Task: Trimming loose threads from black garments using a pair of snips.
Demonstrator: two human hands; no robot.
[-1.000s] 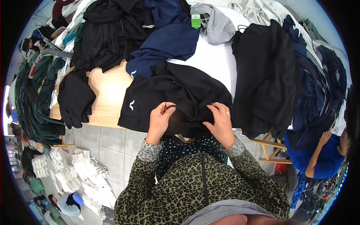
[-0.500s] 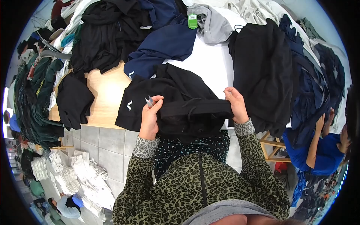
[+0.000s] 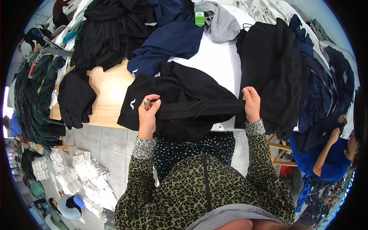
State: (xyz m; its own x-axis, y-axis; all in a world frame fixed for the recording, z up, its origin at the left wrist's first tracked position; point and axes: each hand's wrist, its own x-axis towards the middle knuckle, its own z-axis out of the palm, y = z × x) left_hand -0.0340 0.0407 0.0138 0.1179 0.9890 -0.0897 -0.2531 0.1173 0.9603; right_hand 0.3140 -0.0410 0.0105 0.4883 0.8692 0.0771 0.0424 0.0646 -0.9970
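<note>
Stretched between my two hands is the waistband of a black drawstring garment with a small white mark near its left end. Its body lies over the table's front edge. My left hand is closed on the left end of the waistband, and small metal thread snips poke out between its fingers. At the other end, my right hand pinches the band between thumb and fingers. The dark cord hangs loosely across the middle of the band.
Navy garments, a grey garment with a green tag and a black pile lie beyond. Black trousers lie right. Dark green clothes hang left. A co-worker in blue handles dark cloth. White stacks cover floor.
My hands have spread farther apart, pulling the waistband straighter and flatter. My left hand has shifted left and my right hand right. The co-worker's hands have moved on the dark cloth.
</note>
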